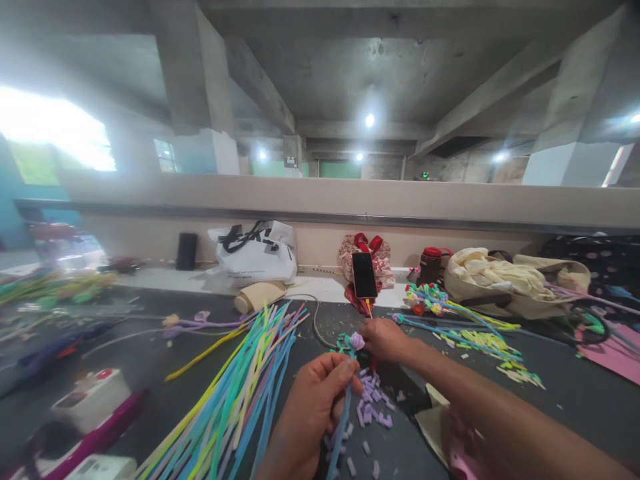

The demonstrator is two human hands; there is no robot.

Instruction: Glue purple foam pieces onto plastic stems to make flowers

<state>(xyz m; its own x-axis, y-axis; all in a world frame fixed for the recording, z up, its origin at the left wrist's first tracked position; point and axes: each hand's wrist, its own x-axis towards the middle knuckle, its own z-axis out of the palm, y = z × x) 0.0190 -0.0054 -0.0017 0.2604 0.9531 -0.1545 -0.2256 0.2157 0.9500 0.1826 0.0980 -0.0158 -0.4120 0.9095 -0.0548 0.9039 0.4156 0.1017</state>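
Observation:
Near the front of the dark table my left hand point(320, 393) pinches a blue chenille stem point(342, 420) between thumb and fingers, and its lower end runs down past the palm. At the stem's top sits a small purple flower point(357, 341) with green bits point(343, 343) beside it. My right hand point(387, 340) is curled closed against the flower's right side. Its fingertips are mostly hidden, so what they grip cannot be made out. Below both hands lie short purple cut pieces point(369, 400), scattered on the tabletop.
Left of my hands lies a large bundle of coloured chenille stems point(235, 387). A phone point(364, 275) leans upright behind them. Finished flowers point(427, 299) and yellow-green cut pieces point(480, 341) lie right. A white bag point(255, 253) and a cream cloth bag point(500, 277) stand behind.

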